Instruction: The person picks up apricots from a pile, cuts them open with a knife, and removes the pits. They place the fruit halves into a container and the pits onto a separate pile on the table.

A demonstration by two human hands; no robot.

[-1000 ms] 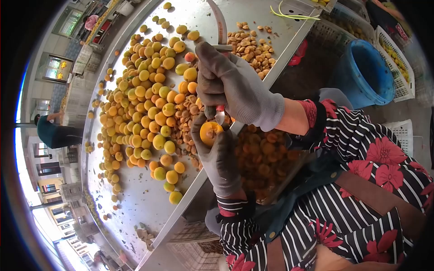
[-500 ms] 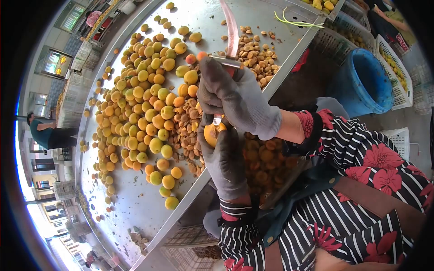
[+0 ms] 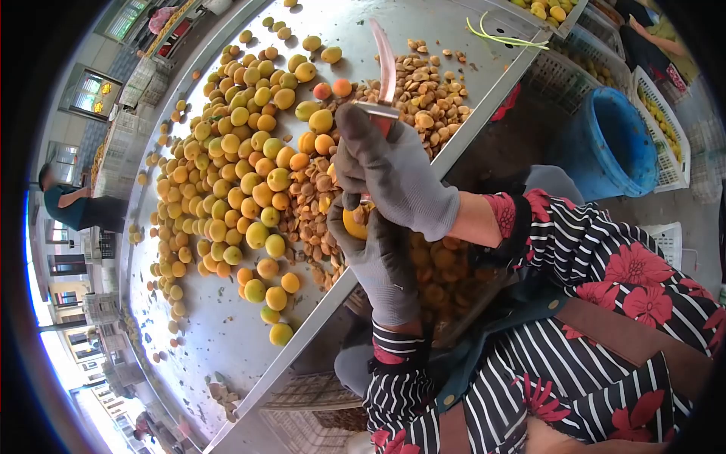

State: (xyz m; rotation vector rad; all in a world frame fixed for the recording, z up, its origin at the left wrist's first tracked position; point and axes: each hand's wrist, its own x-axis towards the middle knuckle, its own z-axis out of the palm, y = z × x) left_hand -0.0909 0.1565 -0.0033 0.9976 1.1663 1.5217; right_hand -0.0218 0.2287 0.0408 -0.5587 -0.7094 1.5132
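Note:
My right hand (image 3: 397, 166), in a grey glove with dark palm and fingers, is closed round a tool with a curved blade (image 3: 385, 60) pointing up and away. Just below it, my left hand (image 3: 382, 261), gloved alike, grips a yellow-orange fruit (image 3: 355, 222). The tool's lower end meets the fruit, mostly hidden by the fingers. Beyond my hands, many yellow, green and orange fruits (image 3: 227, 181) lie on the metal table (image 3: 227, 325). Brown pits (image 3: 306, 208) are heaped beside my left hand, and more pits (image 3: 435, 94) lie past my right hand.
A raised metal edge (image 3: 318, 318) borders the table. Under my hands is a container of orange fruit pieces (image 3: 442, 276). On the right stand a blue barrel (image 3: 616, 144) and white crates (image 3: 662, 125). Another person (image 3: 76, 204) stands at the far left.
The tool's lower end, showing just above the fruit before, is now mostly hidden by my fingers. The view has shifted slightly. Both hands keep their holds.

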